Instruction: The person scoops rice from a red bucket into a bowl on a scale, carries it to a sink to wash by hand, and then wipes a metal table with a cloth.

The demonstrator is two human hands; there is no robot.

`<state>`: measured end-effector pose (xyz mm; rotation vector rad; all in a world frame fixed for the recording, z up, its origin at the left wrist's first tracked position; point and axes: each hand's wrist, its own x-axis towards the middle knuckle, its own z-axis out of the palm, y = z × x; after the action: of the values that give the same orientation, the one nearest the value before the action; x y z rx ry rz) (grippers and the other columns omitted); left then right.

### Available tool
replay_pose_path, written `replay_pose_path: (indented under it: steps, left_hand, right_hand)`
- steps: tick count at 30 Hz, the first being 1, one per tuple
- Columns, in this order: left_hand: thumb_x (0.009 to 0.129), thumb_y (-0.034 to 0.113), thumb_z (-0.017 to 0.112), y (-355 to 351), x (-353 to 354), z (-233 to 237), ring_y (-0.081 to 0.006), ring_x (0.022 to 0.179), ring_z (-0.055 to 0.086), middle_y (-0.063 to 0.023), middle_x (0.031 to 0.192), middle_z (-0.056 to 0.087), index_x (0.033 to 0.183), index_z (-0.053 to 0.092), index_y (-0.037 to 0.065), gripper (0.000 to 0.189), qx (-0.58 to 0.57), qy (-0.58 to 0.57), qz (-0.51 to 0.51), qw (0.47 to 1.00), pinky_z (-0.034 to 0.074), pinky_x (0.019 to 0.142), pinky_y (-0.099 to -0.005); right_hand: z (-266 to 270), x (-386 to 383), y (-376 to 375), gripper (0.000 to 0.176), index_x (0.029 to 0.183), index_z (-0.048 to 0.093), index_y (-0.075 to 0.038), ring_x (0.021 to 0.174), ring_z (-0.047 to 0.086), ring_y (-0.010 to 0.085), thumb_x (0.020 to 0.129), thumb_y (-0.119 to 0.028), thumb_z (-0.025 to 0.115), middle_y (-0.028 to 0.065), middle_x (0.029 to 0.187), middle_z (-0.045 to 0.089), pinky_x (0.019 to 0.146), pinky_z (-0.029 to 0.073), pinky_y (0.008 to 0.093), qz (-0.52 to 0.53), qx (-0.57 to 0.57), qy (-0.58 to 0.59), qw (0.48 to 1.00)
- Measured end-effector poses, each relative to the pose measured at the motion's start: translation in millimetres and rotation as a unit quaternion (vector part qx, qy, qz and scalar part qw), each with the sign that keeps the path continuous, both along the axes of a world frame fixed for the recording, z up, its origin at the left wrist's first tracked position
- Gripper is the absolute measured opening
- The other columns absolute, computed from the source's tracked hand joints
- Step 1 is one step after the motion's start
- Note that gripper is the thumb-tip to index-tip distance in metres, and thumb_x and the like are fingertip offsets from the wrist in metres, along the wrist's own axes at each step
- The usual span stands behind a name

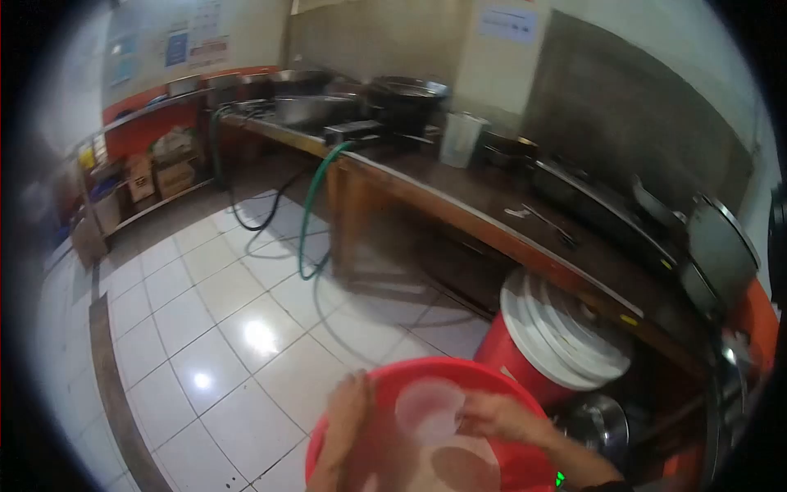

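Note:
A large red tub [385, 369] stands low in front of me, with pale contents [426, 476] whose kind I cannot make out. My left hand [351, 403] grips the tub's left rim, fingers curled over the edge. Inside the tub, my right hand [496, 416] holds a translucent plastic bowl [428, 410] by its right side, above the pale contents. A round shadow falls on them below the bowl. Motion blurs both hands slightly.
Right of the tub stands a red bucket with stacked white lids [545, 336], near a shiny metal pot [602, 426]. A long counter [492, 201] carries pans, a plastic pitcher [463, 139] and a large pot [721, 254]. A green hose [310, 221] hangs down to the tiled floor [221, 328].

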<state>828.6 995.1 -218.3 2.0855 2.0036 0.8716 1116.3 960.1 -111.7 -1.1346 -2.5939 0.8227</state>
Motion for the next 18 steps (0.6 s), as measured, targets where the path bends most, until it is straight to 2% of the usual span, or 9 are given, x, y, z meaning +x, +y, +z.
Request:
replay_pose_path:
  steps: [2,4,6,9,11,12,15,17,18]
  left_hand:
    - [0.098,0.037,0.051,1,1,4,-0.0377,0.073,0.065,-0.0174,0.086,0.064,0.098,0.058,0.006,0.032,-0.008,0.031,0.006,0.999,0.051,0.064,-0.0513]
    - [0.099,0.04,0.046,-1,1,15,-0.0401,0.082,0.065,-0.0217,0.091,0.065,0.097,0.058,0.002,0.039,-0.025,0.008,-0.015,1.0,0.052,0.072,-0.0516]
    - [0.097,0.038,0.05,-3,-3,15,-0.04,0.083,0.065,-0.0208,0.093,0.064,0.104,0.057,0.004,0.036,-0.013,0.032,-0.018,0.999,0.051,0.071,-0.052]
    - [0.095,0.035,0.055,-18,-5,17,-0.0398,0.083,0.064,-0.0198,0.095,0.063,0.114,0.055,0.006,0.034,0.016,0.057,-0.01,0.998,0.051,0.07,-0.0524]
    - [0.094,0.035,0.057,-27,-11,9,-0.0407,0.087,0.063,-0.0187,0.098,0.063,0.121,0.052,0.007,0.039,0.082,0.024,-0.023,0.996,0.05,0.073,-0.0522]
    - [0.094,0.034,0.058,-33,-15,12,-0.0411,0.089,0.062,-0.0184,0.1,0.063,0.121,0.052,0.007,0.039,0.064,0.0,-0.025,0.998,0.05,0.076,-0.0523]
    - [0.093,0.032,0.06,-35,-31,9,-0.0409,0.097,0.062,-0.0198,0.105,0.064,0.126,0.052,0.006,0.042,-0.009,0.018,-0.026,0.999,0.049,0.082,-0.0515]
    - [0.093,0.03,0.06,-31,-51,-29,-0.0398,0.1,0.063,-0.0215,0.107,0.064,0.132,0.05,0.006,0.047,0.151,0.05,-0.029,0.987,0.05,0.084,-0.0501]
    - [0.093,0.03,0.061,-40,-45,-15,-0.0383,0.103,0.063,-0.0228,0.11,0.063,0.136,0.047,0.005,0.052,0.078,0.037,-0.014,0.996,0.05,0.086,-0.048]
  right_hand:
    - [-48,29,-61,0.018,0.111,0.061,-0.009,0.125,0.053,0.0255,0.094,-0.013,0.061,0.0152,0.14,0.049,0.104,0.044,0.0377,0.048,-0.044,-0.11,0.992]
    - [-100,40,-105,0.038,0.13,0.056,-0.011,0.133,0.044,0.0316,0.097,-0.029,0.057,0.017,0.146,0.043,0.11,0.037,0.0427,0.04,-0.012,-0.004,0.999]
    - [-128,38,-112,0.039,0.127,0.057,-0.008,0.131,0.045,0.0341,0.096,-0.032,0.058,0.018,0.144,0.044,0.111,0.036,0.043,-0.064,-0.048,0.058,0.995]
    - [-93,20,-126,0.05,0.128,0.054,-0.002,0.129,0.045,0.0382,0.094,-0.037,0.06,0.0213,0.14,0.047,0.111,0.035,0.0445,-0.237,-0.179,0.205,0.932]
    - [-149,23,-119,0.056,0.133,0.049,-0.002,0.124,0.05,0.0387,0.092,-0.037,0.062,0.0223,0.14,0.047,0.106,0.04,0.0445,-0.205,0.017,0.068,0.976]
    - [-142,21,-127,0.056,0.133,0.049,-0.002,0.124,0.05,0.0387,0.092,-0.037,0.062,0.0223,0.14,0.047,0.106,0.04,0.0445,-0.22,0.01,0.078,0.972]
    - [-105,24,-125,0.071,0.141,0.039,-0.003,0.117,0.056,0.0407,0.086,-0.038,0.067,0.0251,0.139,0.047,0.099,0.045,0.0469,-0.262,-0.162,0.092,0.947]
    - [-113,19,-130,0.086,0.145,0.032,-0.004,0.11,0.059,0.0457,0.08,-0.04,0.073,0.0333,0.142,0.04,0.095,0.048,0.049,-0.272,-0.244,0.012,0.931]
    - [-105,17,-138,0.086,0.145,0.032,-0.004,0.11,0.059,0.0457,0.08,-0.04,0.073,0.0333,0.142,0.04,0.095,0.048,0.049,-0.279,-0.255,0.016,0.926]
